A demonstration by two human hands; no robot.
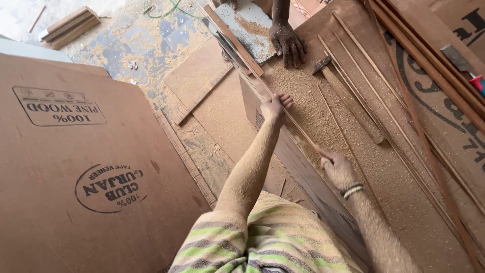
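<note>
A long thin wooden strip (298,126) lies along the left edge of a sawdust-covered plywood board (343,131). My left hand (275,106) presses on the strip farther up, fingers curled over the board's edge. My right hand (336,167), with bracelets at the wrist, pinches the strip nearer to me. Both forearms are dusted with sawdust. Another person's hand (287,43) rests flat on the board at the far end, beside a metal plate (250,28) with sawdust on it.
Several loose thin strips (374,86) and a hammer (348,96) lie on the board. Long battens (429,55) and a chisel (462,63) sit at the right. Large plywood sheets (76,167) cover the floor at left; wood offcuts (68,28) lie far left.
</note>
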